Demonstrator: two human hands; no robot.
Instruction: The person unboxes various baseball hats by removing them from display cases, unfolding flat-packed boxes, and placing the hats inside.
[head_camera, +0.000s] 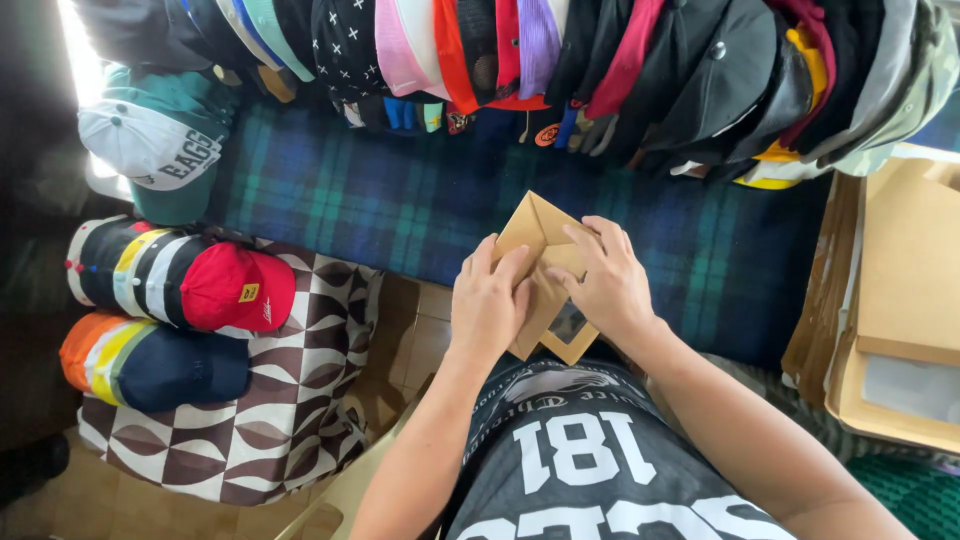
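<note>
both hands clamp one flat brown cardboard box (541, 262) over the lap: left hand (489, 302) pinches its near edge, right hand (605, 283) presses a flap, seemingly to crease it. beyond lie a plaid blanket (400, 205), rows of caps (560, 60) and stacked cardboard (900, 290).
</note>
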